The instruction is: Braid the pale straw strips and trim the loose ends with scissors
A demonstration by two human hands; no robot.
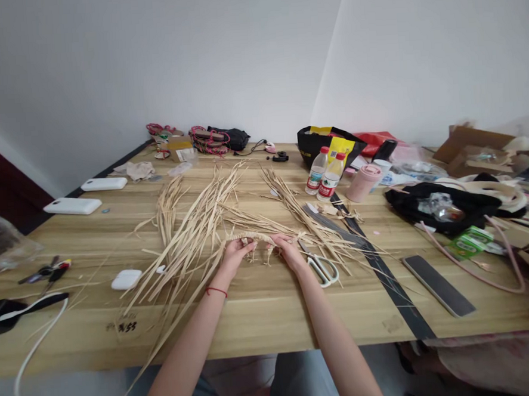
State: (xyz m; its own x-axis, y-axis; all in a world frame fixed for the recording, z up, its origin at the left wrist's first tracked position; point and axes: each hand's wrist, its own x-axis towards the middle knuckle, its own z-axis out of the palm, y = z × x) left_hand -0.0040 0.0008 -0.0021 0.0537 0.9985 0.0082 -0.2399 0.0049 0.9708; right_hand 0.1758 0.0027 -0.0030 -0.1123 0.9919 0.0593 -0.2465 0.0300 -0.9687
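The person wears a thin red cord bracelet (217, 293) around the left wrist (221, 279) and greyish-blue trousers (304, 379); both forearms (338, 335) are bare.

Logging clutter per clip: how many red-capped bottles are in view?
2. The left bottle and the right bottle stand side by side by the black bag; more could be hidden inside it.

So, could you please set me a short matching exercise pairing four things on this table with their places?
1. woven straw piece
2. scissors
3. pink lidded cup
4. flat dark device

A. just right of the red-capped bottles
B. between the left hand and right hand
C. right of the dark strip
D. close beside the right wrist

Pairs: 1-B, 2-D, 3-A, 4-C.
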